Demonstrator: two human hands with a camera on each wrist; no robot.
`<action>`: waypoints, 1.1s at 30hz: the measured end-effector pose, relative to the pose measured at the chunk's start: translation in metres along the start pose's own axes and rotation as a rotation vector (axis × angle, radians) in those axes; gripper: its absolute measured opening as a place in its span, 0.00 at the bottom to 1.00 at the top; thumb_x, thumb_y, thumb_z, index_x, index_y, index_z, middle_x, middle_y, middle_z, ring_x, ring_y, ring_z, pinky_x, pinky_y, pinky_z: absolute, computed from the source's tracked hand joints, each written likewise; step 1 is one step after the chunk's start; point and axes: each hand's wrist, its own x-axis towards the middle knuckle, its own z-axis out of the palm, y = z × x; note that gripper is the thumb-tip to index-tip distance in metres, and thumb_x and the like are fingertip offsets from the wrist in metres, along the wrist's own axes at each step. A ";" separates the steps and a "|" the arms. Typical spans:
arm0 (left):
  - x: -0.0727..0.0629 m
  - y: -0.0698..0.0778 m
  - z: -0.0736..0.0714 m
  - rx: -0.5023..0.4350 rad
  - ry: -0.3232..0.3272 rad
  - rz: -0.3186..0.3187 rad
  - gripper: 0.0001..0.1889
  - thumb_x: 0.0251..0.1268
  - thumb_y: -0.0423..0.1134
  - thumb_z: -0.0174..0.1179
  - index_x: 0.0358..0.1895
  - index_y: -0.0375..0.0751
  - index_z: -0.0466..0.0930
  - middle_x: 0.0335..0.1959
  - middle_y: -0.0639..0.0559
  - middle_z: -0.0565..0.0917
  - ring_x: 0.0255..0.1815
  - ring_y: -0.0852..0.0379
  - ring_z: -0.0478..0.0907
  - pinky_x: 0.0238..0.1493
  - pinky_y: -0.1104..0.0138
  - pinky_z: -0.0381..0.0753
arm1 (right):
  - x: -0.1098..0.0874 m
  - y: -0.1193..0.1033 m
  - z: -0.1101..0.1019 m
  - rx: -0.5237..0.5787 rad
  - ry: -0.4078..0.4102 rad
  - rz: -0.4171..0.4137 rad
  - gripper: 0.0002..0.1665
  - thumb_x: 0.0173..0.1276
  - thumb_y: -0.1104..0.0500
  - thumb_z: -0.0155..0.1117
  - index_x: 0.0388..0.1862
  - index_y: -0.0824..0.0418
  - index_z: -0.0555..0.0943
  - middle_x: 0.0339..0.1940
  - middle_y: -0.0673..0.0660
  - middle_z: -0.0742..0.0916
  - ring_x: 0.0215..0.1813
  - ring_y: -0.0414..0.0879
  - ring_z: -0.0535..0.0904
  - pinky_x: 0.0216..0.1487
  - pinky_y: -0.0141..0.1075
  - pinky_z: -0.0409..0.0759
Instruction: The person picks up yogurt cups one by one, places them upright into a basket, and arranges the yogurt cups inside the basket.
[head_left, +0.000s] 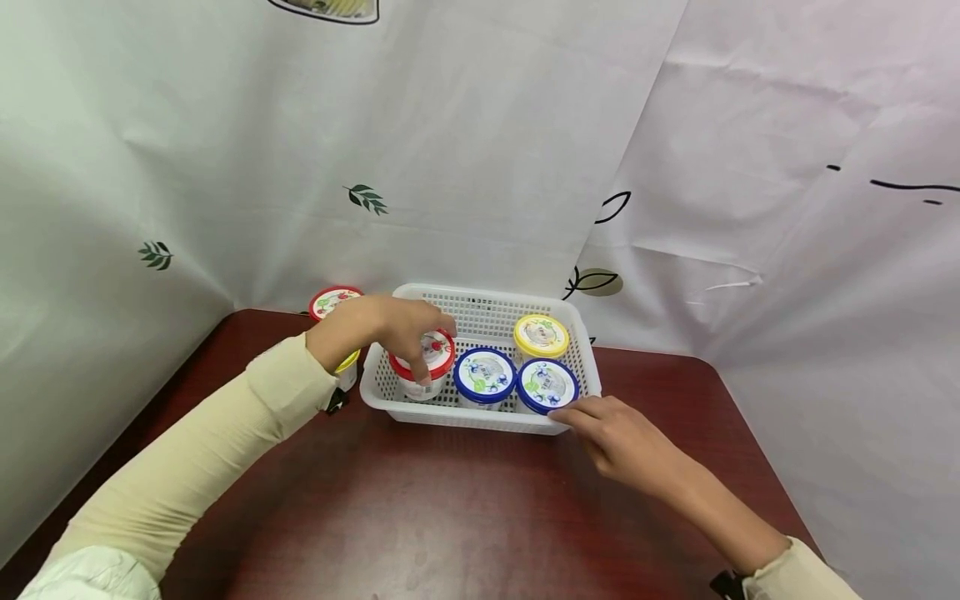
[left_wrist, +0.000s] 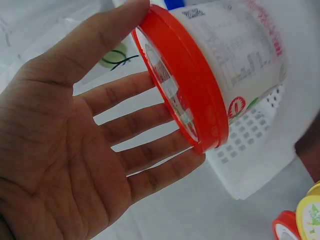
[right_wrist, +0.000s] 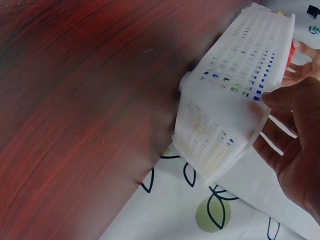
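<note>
A white plastic basket (head_left: 480,421) with slotted walls stands on the table. Inside its left end sits a tub with a red lid (head_left: 423,387). My left hand (head_left: 405,327) reaches over this tub from above and holds it by the lid, thumb on the near side and fingers on the far side. In the left wrist view the thumb and fingertips meet the red rim (left_wrist: 187,80). At the basket's near right corner my right hand (head_left: 618,437) grips the rim, its thumb outside and fingers over the edge, beside a blue-lidded tub (head_left: 547,383).
Also in the basket are another blue-lidded tub (head_left: 484,373) and a yellow-lidded tub (head_left: 542,335). Left of it stand a red-lidded tub (head_left: 330,298) and a yellow-lidded tub (head_left: 347,373), partly behind my left arm. White cloth walls surround the dark red table (head_left: 450,517).
</note>
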 end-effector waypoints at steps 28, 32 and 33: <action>0.017 -0.010 0.022 0.016 -0.041 -0.007 0.47 0.62 0.54 0.83 0.84 0.52 0.73 0.85 0.42 0.74 0.82 0.40 0.72 0.83 0.35 0.74 | -0.001 -0.002 -0.001 0.003 -0.010 0.012 0.24 0.67 0.69 0.80 0.60 0.54 0.92 0.53 0.49 0.95 0.53 0.47 0.92 0.55 0.45 0.90; 0.016 -0.011 0.022 0.012 -0.045 0.001 0.48 0.64 0.54 0.82 0.86 0.51 0.71 0.88 0.40 0.71 0.86 0.39 0.69 0.85 0.34 0.70 | -0.001 -0.002 -0.001 0.001 -0.009 0.012 0.24 0.67 0.69 0.80 0.60 0.54 0.92 0.53 0.49 0.95 0.53 0.47 0.92 0.55 0.45 0.90; 0.016 -0.012 0.021 0.011 -0.045 0.004 0.48 0.65 0.54 0.82 0.86 0.50 0.70 0.88 0.40 0.70 0.87 0.38 0.68 0.85 0.34 0.70 | -0.001 -0.002 -0.001 0.001 -0.008 0.011 0.24 0.67 0.69 0.80 0.60 0.54 0.92 0.53 0.49 0.95 0.53 0.47 0.92 0.55 0.45 0.90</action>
